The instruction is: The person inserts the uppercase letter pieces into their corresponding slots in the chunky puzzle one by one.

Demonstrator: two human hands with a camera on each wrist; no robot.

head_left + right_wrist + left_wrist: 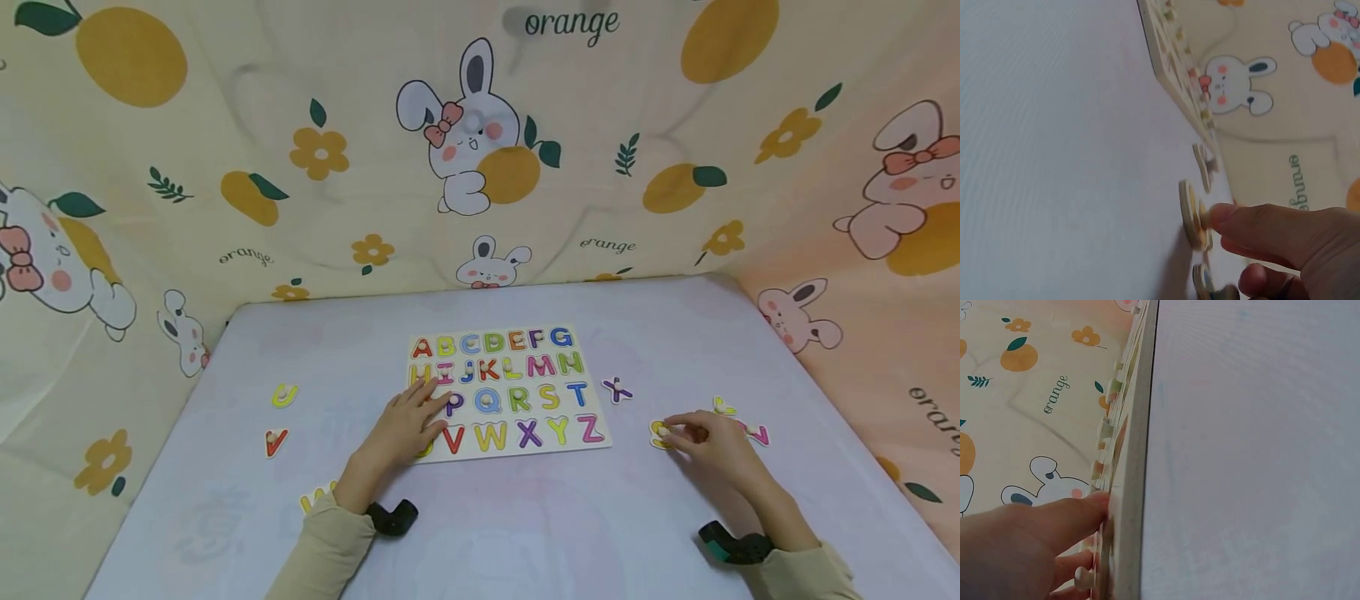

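A wooden alphabet puzzle board (471, 419) with coloured, knobbed letters lies on the table. My left hand (405, 423) rests on its left side, fingers spread over the letters and thumb near the lower row. In the left wrist view, the thumb of this hand (1029, 540) touches the board (1127, 494) near its edge. To the right of the board, my right hand (712, 442) pinches the knob of a yellow letter piece (659, 434), its shape partly covered by the fingers. From the right wrist, the hand (1291, 240) holds this piece (1190, 215) tilted close over the table.
A purple X (617, 390) lies right of the board. Beyond the right hand are a partly hidden yellow-green piece (723, 406) and a pink piece (761, 434). On the left lie a yellow U (285, 395), a red V (275, 442) and a yellow piece (313, 498) partly behind the sleeve.
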